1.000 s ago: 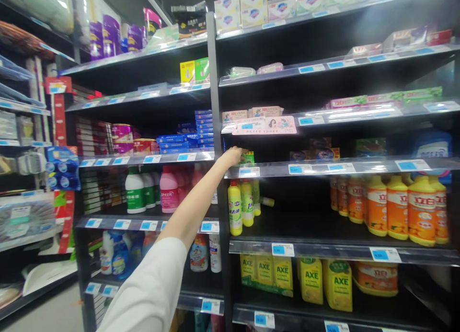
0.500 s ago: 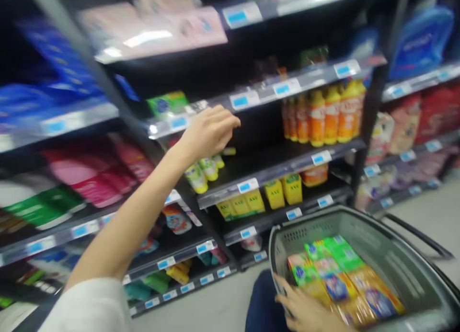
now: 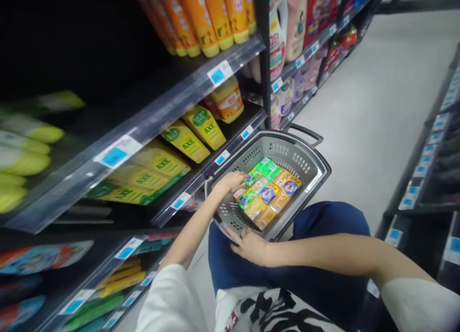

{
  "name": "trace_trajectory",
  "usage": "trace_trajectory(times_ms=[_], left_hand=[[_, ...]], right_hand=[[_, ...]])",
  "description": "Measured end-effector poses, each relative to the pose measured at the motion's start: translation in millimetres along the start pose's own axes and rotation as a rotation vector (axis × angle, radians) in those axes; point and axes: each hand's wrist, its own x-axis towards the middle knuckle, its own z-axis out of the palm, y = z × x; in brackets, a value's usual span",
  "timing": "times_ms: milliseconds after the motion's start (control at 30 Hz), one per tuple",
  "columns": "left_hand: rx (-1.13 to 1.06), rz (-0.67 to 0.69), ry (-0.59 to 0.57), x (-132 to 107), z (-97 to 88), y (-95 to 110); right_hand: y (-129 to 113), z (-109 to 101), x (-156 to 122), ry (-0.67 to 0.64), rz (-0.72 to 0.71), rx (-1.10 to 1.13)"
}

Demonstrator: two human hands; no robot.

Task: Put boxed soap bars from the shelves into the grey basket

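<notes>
A grey plastic basket rests on my lap and holds several soap packs in green, yellow and orange wrappers. My left hand reaches in from the left. Its fingers are curled over a green pack at the near left of the stack. My right hand grips the basket's near rim from below, fingers wrapped on the wall. My dark blue trousers are beneath the basket.
Dark store shelving runs along my left with blue price tags. It carries yellow AXE packs, orange bottles and an orange tub. A grey aisle floor stretches ahead. A second shelf unit stands on the right.
My left hand has left the upper shelf, swung down and gone into the basket. The view has dropped from the shelves to my lap. My right hand stays on the basket.
</notes>
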Motion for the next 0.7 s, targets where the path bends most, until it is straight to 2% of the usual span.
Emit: trace_trajectory(times_ms=[133,267,400,533,600,700], left_hand=[[-0.095,-0.034,-0.081,55,51.7,23],[-0.164,-0.007,-0.121,81,78.3,33],[-0.183,0.071,-0.077,91,90.6,39],[-0.167,0.163,-0.016,105,95.9,52],[-0.165,0.202,0.011,122,94.5,63],[-0.135,0.287,0.047,159,87.7,85]], right_hand=[[-5,6,-10,-0.047,0.017,-0.007],[-8,4,-26,-0.04,0.037,0.087],[-13,0,-41,-0.022,0.064,0.165],[-18,-5,-41,-0.027,0.097,0.17],[-21,-8,-37,-0.05,0.11,0.167],[-27,-10,-31,-0.097,0.13,0.154]])
